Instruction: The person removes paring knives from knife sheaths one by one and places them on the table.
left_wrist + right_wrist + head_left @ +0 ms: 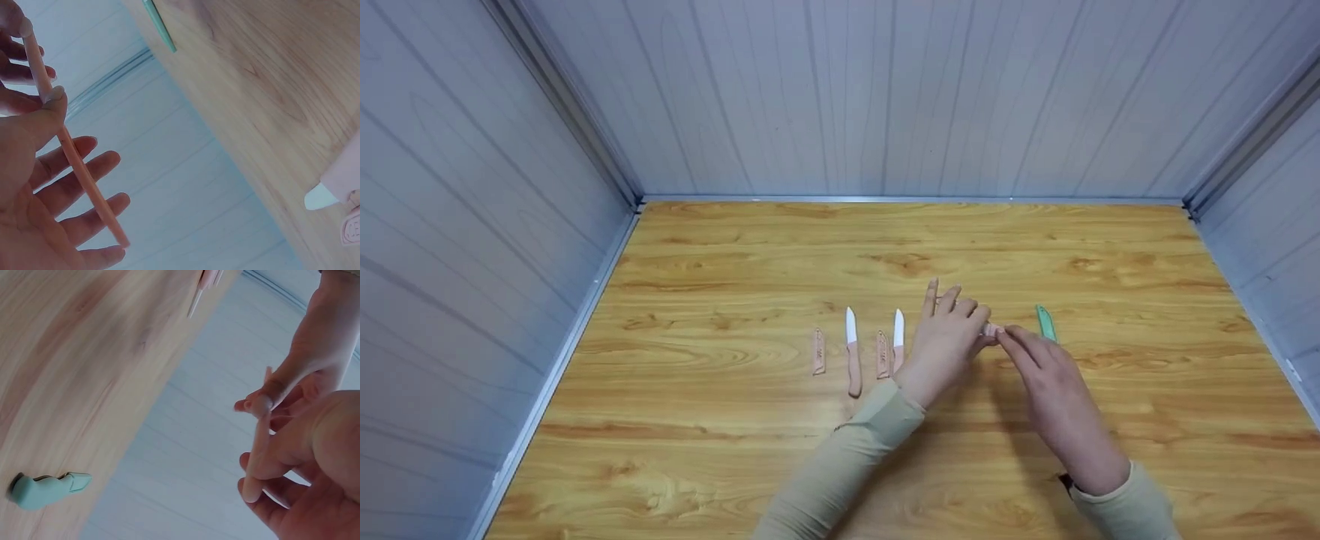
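Note:
My left hand [949, 341] and my right hand [1057, 390] meet above the table, right of centre, on one pink knife [38, 67]. The left thumb and fingers pinch it near the middle, where a darker pink sheath [90, 185] runs on past the spread fingers. At the other end, the right hand holds the handle [258, 455] between thumb and fingers. No blade shows on this knife. Just beyond the right hand, a green knife [50, 491] lies on the table; in the head view the hand partly covers it.
Left of my hands lie two pink-handled knives with bare white blades, the left knife [853, 360] and the right knife [898, 330]. Beside them are two pink sheaths, the left sheath [819, 352] and the right sheath [883, 352]. Panel walls [847, 97] enclose the wooden table [697, 465].

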Motion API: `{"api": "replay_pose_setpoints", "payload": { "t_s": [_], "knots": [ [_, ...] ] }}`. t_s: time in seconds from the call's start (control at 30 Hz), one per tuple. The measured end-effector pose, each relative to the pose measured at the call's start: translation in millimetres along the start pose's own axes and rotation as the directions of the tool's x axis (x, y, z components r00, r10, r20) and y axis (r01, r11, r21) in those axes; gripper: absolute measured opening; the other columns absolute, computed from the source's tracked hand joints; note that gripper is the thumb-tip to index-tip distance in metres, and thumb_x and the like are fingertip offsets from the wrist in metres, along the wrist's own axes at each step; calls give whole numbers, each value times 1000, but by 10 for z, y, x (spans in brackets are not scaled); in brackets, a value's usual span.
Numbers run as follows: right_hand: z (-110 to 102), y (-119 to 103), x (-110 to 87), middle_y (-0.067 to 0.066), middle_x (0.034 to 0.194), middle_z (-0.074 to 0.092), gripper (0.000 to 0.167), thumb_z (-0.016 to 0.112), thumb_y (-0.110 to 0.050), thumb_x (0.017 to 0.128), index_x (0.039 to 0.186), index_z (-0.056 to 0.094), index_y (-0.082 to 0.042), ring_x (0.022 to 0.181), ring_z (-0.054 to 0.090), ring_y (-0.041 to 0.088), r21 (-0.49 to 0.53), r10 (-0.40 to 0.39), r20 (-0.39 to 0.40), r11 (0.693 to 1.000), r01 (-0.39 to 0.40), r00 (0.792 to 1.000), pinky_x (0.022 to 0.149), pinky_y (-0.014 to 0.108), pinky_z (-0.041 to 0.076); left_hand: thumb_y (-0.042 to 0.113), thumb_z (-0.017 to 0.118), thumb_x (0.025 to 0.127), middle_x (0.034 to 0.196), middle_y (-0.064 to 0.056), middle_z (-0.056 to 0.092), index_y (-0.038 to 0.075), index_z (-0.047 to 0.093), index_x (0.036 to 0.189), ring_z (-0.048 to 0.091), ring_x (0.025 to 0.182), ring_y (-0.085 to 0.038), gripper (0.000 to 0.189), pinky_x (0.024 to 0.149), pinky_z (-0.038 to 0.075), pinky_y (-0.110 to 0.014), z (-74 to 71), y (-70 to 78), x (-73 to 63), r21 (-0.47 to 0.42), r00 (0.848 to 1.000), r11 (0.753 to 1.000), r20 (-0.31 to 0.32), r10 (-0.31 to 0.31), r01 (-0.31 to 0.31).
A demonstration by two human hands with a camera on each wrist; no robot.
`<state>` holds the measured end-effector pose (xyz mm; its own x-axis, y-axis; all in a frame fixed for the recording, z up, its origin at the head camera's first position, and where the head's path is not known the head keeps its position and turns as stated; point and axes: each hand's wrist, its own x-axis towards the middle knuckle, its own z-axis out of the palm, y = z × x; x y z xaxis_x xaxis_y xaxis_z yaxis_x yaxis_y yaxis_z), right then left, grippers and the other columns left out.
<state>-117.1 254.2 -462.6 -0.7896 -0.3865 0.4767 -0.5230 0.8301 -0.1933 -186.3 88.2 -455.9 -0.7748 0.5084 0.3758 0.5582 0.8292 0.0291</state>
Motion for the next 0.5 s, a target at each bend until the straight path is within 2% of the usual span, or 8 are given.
{"api": "replay_pose_setpoints", "payload": {
  "t_s": [0.17,0.33,0.4,0.5],
  "knots": [
    [8,-39,22,18,129,54,76,61,35,63,130,56,1,112,51,38,1,-60,-65,998,60,996,91,51,42,51,58,87,104,6,64,22,61,101,50,117,-19,32,113,18,-49,-36,-48,-107,-32,997,999,-77,-8,5],
    [9,-97,70,17,127,56,67,63,29,68,128,58,1,113,51,39,22,-92,-116,995,95,989,92,51,42,48,60,87,97,5,62,19,59,95,54,107,-17,30,111,24,-45,-90,-84,-188,-93,992,996,-127,-26,14],
    [5,-123,86,17,127,55,63,63,26,70,128,59,1,115,49,38,22,-94,-114,995,97,989,94,51,41,47,60,87,95,4,61,19,59,94,55,101,-17,30,106,31,-41,-118,-99,-219,-102,988,995,-151,-27,12],
    [0,-164,111,17,128,55,58,62,20,73,127,59,0,119,47,38,22,-104,-118,994,108,988,95,49,39,45,63,87,90,5,59,18,60,92,55,91,-16,28,91,40,-34,-157,-131,-280,-140,981,990,-191,-48,21]
  ]
}}
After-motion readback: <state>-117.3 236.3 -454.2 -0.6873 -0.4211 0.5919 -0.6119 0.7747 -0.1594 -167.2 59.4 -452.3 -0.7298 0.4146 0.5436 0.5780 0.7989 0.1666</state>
